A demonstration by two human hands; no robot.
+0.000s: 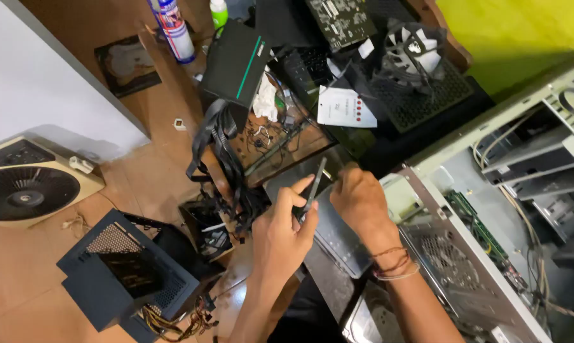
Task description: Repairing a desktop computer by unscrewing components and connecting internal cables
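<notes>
My left hand (286, 223) grips a thin dark tool (315, 184), a slim rod that points up and away from me. My right hand (358, 198) is curled just to the right of it, knuckles up, over a flat grey metal plate (338, 235); what its fingers hold is hidden. A cord bracelet sits on my right wrist. Both hands hover beside the open grey computer case (490, 209), which lies on its side at the right with cables and a green board inside.
A black power supply (125, 270) with loose wires lies lower left. A beige fan unit (29, 187) sits at far left. Black cables (220, 159), a black box (236, 63), a cooler fan (411, 54), a circuit card (341, 22) and a spray can (176, 32) crowd the wooden floor beyond.
</notes>
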